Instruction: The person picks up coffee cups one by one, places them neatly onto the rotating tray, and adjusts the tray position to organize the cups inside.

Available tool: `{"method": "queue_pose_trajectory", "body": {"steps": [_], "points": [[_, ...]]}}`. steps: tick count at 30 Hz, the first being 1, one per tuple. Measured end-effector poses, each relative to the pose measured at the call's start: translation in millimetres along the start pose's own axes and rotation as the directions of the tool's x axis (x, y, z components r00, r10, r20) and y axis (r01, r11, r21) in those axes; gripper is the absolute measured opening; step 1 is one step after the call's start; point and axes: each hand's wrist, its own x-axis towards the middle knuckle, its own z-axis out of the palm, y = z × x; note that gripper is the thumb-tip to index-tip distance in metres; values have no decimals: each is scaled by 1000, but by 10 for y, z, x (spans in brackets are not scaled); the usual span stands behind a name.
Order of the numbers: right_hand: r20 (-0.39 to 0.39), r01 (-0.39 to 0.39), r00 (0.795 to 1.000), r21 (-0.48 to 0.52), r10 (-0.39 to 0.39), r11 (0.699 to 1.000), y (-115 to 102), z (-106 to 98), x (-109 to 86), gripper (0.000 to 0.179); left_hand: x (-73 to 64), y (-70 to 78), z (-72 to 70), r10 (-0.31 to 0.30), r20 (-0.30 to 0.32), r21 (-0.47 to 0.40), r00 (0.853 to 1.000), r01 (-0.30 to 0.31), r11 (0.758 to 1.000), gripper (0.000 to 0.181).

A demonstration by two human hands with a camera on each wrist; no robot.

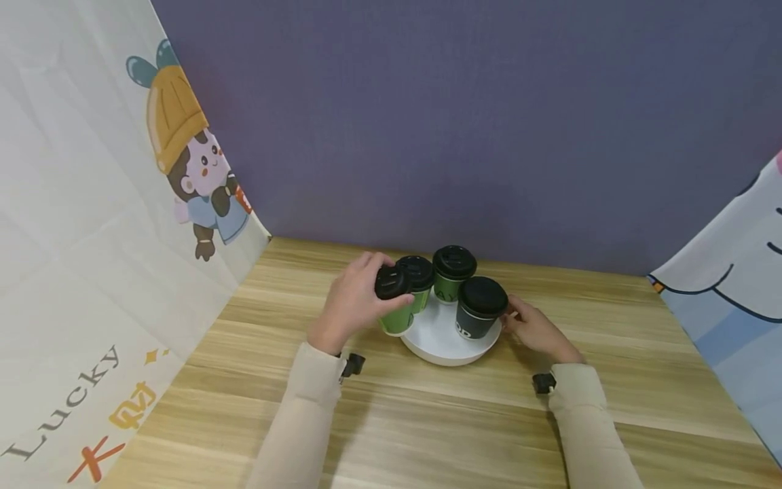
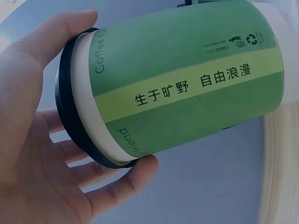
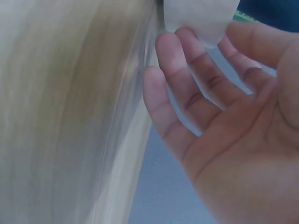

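Note:
My left hand (image 1: 354,299) grips a green paper coffee cup (image 2: 187,84) around its black lid (image 2: 77,98), thumb on one side and fingers on the other. In the head view the cup tilts slightly at the left rim of a round white tray (image 1: 442,350). On the tray stand two other green cups, one behind the held cup (image 1: 423,299) and one at the back (image 1: 449,290), plus a dark cup (image 1: 473,322) at the right, all black-lidded. My right hand (image 1: 537,333) holds the tray's right rim between thumb and fingertips, beside the dark cup.
The tray stands on a wood-grain table (image 1: 427,421) close to a purple-grey backdrop (image 1: 464,122). A printed white cloth (image 1: 91,224) hangs along the left side, and another printed cloth (image 1: 727,299) along the right.

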Motion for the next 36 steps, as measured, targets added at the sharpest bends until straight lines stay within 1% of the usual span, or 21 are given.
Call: {"method": "queue_pose_trajectory", "body": {"steps": [6,11,15,20,25,30,36], "points": [[34,-45,998,15,44,999,-4,-35,-10,21,12,122,94,15,18,22,1000,-16,1000,67],[58,-54,997,15,53,998,-16,-54,-20,18,12,209,169,37,36,26,999,-38,999,68],[72,-61,996,40,58,997,-34,-66,-30,18,15,258,242,63,36,22,997,-64,998,68],[75,-51,996,71,45,996,-35,-71,-26,21,24,284,330,100,28,38,995,-101,994,68],[73,-50,996,98,42,994,-46,-68,-34,26,29,311,383,133,26,52,991,-134,990,68],[97,-54,994,151,39,987,-49,-68,-40,33,28,326,437,155,37,59,987,-157,986,68],[112,-75,992,179,56,981,-39,-70,-38,41,39,335,520,177,54,81,983,-181,980,68]]}}
